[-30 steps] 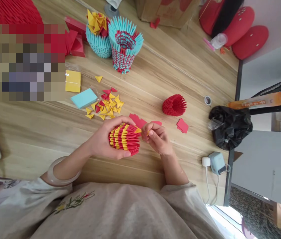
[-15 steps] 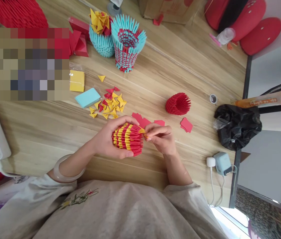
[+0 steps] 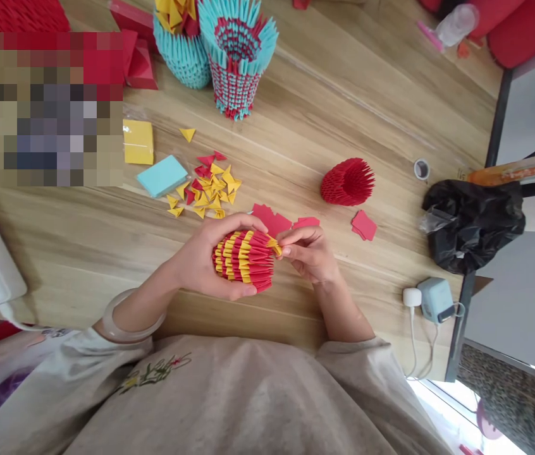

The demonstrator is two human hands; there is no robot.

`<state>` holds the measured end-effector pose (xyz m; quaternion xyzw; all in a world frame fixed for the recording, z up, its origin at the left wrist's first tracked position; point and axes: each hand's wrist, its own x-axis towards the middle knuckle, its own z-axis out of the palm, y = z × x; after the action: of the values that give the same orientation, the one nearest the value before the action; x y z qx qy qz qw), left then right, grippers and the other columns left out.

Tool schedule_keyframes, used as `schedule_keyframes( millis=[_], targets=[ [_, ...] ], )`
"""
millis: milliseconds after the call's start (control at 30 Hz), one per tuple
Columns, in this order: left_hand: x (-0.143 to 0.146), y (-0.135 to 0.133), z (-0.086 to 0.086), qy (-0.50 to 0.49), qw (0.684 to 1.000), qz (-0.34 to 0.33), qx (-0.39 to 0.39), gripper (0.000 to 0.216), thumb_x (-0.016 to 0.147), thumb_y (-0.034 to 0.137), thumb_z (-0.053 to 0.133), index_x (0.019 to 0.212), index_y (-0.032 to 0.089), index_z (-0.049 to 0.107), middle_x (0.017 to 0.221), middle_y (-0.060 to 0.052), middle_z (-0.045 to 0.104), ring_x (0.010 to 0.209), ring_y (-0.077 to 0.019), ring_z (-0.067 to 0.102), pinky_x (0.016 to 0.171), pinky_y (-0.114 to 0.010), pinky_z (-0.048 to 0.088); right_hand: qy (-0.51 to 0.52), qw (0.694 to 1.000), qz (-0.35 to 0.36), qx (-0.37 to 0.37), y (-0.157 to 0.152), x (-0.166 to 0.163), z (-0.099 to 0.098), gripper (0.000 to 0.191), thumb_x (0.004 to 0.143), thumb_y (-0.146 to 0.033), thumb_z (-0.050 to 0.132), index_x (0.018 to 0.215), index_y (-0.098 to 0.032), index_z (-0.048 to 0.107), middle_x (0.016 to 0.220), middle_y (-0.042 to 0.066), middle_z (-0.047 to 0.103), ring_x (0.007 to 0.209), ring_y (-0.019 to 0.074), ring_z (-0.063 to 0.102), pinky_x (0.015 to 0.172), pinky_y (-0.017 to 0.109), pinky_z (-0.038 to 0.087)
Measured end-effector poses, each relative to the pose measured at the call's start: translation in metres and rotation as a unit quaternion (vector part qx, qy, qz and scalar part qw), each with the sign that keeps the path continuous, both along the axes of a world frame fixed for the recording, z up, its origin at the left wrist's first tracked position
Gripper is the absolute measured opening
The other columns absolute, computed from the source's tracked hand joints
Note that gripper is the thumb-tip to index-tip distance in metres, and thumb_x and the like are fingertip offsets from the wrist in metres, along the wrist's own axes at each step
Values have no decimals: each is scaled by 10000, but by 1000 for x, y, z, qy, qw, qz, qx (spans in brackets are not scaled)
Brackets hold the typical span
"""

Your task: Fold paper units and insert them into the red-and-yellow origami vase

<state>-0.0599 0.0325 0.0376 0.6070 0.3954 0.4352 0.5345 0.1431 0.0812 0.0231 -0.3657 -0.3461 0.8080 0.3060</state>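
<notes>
My left hand (image 3: 217,259) is wrapped round a red and yellow folded-paper vase (image 3: 243,259), tilted on its side with its spiky red rim toward the right. At the rim's upper edge, my right hand (image 3: 312,253) pinches a small yellow folded-paper piece (image 3: 276,245) between thumb and forefinger. That piece touches the red points of the rim. Beyond the left hand lies a loose pile of yellow and red folded triangles (image 3: 213,189). Flat red paper slips (image 3: 271,220) rest just past the vase.
A red paper vase (image 3: 347,182) stands beyond my right hand. Farther back are a blue and red vase (image 3: 234,69) and a blue pot (image 3: 182,60) of folded pieces. Blue paper (image 3: 162,176) and yellow paper (image 3: 138,142) lie left; a black plastic bag (image 3: 476,221) sits right.
The view has shifted slightly. My right thumb and forefinger have drawn back a little to the right, so more of the yellow piece shows at the rim. The left hand keeps its hold.
</notes>
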Motion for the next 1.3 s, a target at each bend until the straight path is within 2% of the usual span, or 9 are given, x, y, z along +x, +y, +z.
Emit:
schedule_keyframes(
  millis=[200, 533, 767, 1300],
  targets=[
    [1, 0, 0, 3, 1000, -8, -20, 619, 533, 395, 786, 1084, 249, 543, 863, -17, 649, 718, -194, 603, 616, -311, 504, -3, 1000, 11, -24, 0, -2, 1, 193, 489, -228, 888, 619, -197, 749, 608, 18, 722, 499, 90, 628, 503, 195, 529],
    [0, 0, -1, 23, 999, -2, -42, 631, 513, 419, 787, 1074, 263, 546, 896, -24, 643, 760, -217, 603, 635, -325, 494, -7, 1000, 18, 5, 3, 2, -2, 182, 520, -226, 880, 642, -191, 750, 619, 16, 727, 518, 100, 646, 503, 198, 543],
    [0, 1, -1, 25, 999, -8, -44, 638, 509, 418, 792, 1077, 266, 543, 926, -25, 647, 764, -217, 604, 675, -340, 498, -21, 1000, 10, -6, 2, 1, -2, 199, 506, -236, 885, 626, -179, 737, 596, 16, 720, 501, 100, 643, 494, 202, 546],
    [-1, 2, 2, 42, 998, -24, -41, 653, 530, 418, 769, 1111, 267, 512, 890, -11, 663, 736, -214, 623, 615, -319, 478, -10, 996, 9, -89, -1, -5, 2, 225, 480, -238, 893, 609, -172, 722, 564, -1, 715, 473, 82, 639, 501, 175, 553]
  ],
)
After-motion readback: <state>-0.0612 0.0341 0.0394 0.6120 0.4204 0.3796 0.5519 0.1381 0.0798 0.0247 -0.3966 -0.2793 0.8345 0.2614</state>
